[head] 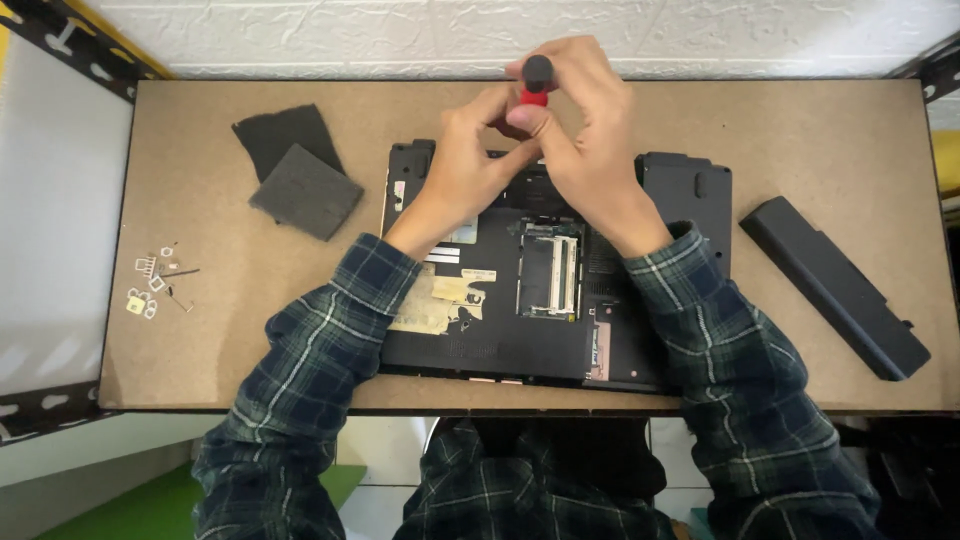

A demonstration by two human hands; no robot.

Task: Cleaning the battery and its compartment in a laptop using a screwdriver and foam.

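1. Laptop (520, 320) lies underside-up right below the grip, memory bay exposed;
2. Long black battery (835, 285) sits well right of the grip; two grey pads (300, 180) left of it;
3. Right hand (585, 140) pinches the red-and-black screwdriver (535, 85) upright; left hand (465, 165) grips its lower handle;
4. Tiny screws (155, 285) far lower-left.

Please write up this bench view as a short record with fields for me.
surface: brown board bench top
main item: dark laptop lying bottom up, memory bay open
left hand: steadies the tool low down
right hand: holds the red and black screwdriver upright over the rear edge
right side: long black battery
left side: two dark pads, small loose parts
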